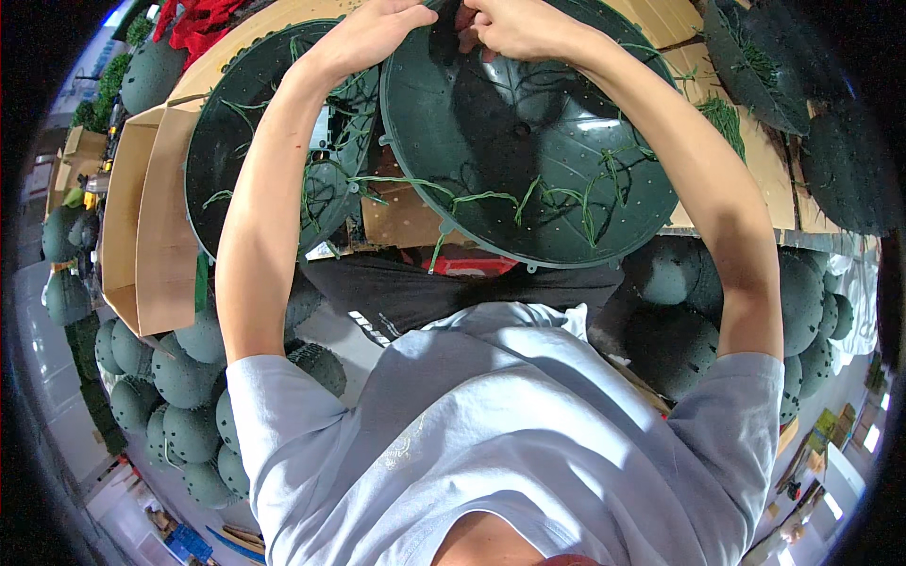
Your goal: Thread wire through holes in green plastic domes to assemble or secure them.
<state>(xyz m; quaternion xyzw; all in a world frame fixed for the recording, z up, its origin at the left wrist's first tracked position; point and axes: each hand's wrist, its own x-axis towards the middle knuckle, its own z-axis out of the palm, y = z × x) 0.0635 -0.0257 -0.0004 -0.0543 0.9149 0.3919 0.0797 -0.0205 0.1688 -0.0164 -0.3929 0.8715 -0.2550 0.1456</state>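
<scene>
Two wide dark green plastic half-sphere shells lie with their hollow sides up. My left hand (376,34) is at the top edge, over the gap between the left shell (213,193) and the right shell (491,203). Its visible fingers are bent together; what they hold is hidden. Over the far inner wall of the right shell, my right hand (522,28) has its fingers curled closed, their contents too small to name. Thin green cord (491,195) trails from the left shell across into the right one.
An open cardboard box (170,217) stands at the left. Several dark green balls (189,373) are piled below it, with more balls (670,349) at the right. Other half shells (755,66) sit at the upper right. Red material (198,28) lies at the upper left.
</scene>
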